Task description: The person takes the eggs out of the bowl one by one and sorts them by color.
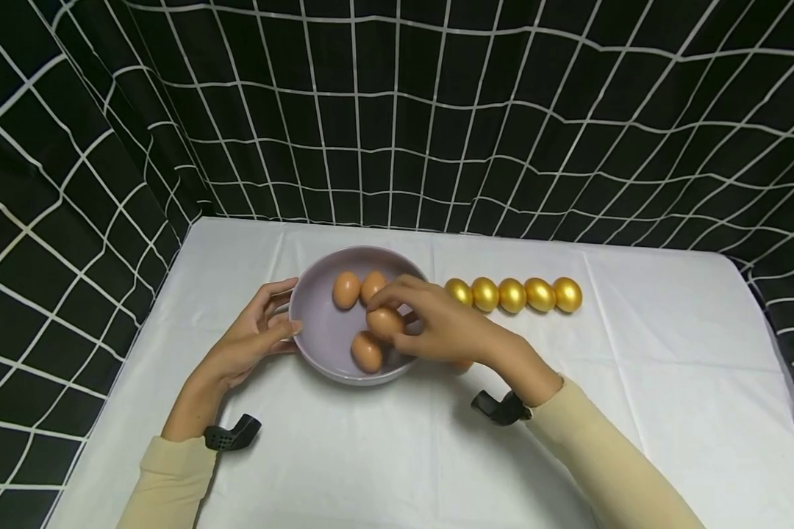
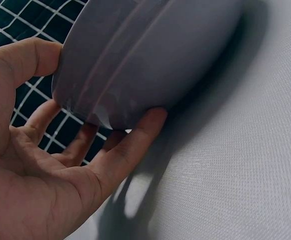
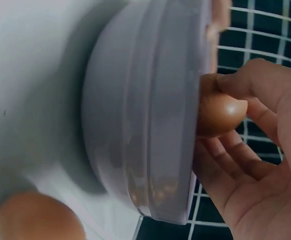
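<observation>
A light purple bowl stands on the white cloth with brown eggs inside it. My left hand grips the bowl's left side, the thumb at the rim and the fingers spread along the outer wall. Over the right part of the bowl, my right hand pinches a brown egg between thumb and fingers. In the right wrist view this held egg shows just past the bowl's rim, its lower part hidden by the wall.
Right of the bowl, several golden eggs lie in a row on the cloth-covered table. Another brown egg rests on the cloth beside the bowl, mostly hidden under my right wrist in the head view. Black curtains with white grid lines surround the table.
</observation>
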